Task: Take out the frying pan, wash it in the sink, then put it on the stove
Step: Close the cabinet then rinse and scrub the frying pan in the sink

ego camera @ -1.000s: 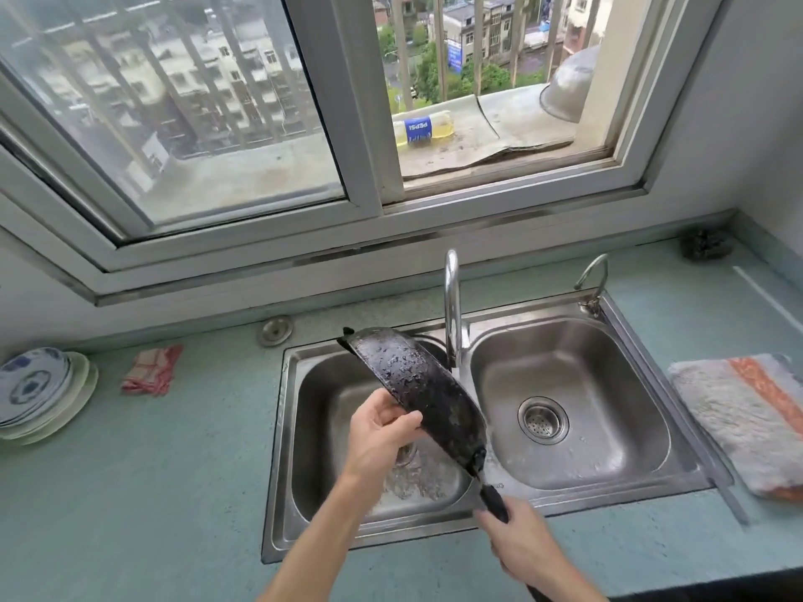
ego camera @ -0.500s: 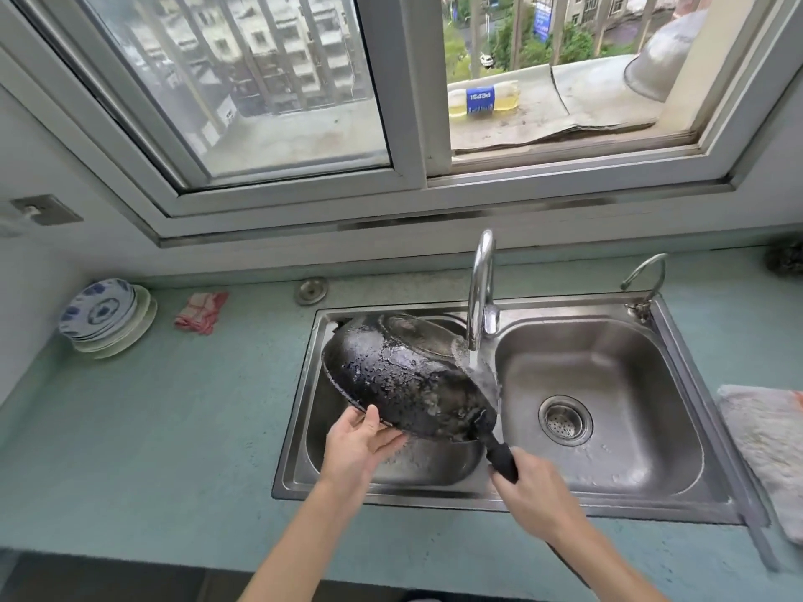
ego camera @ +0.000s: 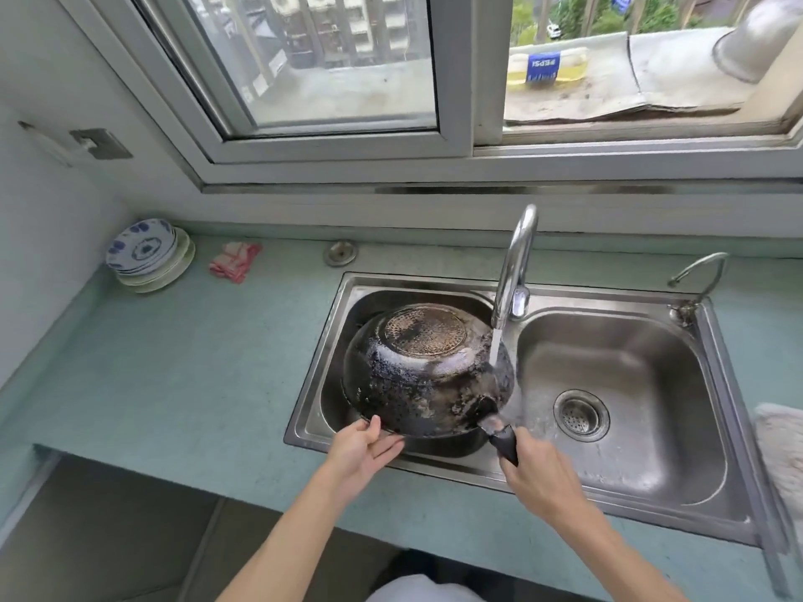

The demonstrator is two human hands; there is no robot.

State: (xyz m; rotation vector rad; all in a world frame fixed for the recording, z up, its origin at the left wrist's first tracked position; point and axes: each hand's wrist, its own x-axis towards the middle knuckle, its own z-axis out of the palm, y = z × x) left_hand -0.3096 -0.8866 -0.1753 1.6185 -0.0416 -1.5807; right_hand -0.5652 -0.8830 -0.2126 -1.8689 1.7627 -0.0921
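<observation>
Since the earlier frame the frying pan (ego camera: 423, 369) has turned bottom-up over the left basin of the sink (ego camera: 643, 506), right hand (ego camera: 536, 473) gripping its handle, left hand (ego camera: 363, 449) open under the rim; turning it slowly beneath the tap (ego camera: 515, 262) should rinse evenly.

One pan (ego camera: 428, 371). Two hands: left (ego camera: 363, 449), right (ego camera: 539, 471). One sink (ego camera: 512, 473) with two basins and one visible drain (ego camera: 581, 415). Two taps: a tall one (ego camera: 515, 262) and a small one (ego camera: 697, 280). One stack of plates (ego camera: 145, 256), count unclear. One red cloth (ego camera: 234, 262). One bottle (ego camera: 547, 67) on the ledge. One towel (ego camera: 782, 454) on the desk (ego camera: 174, 384).
</observation>
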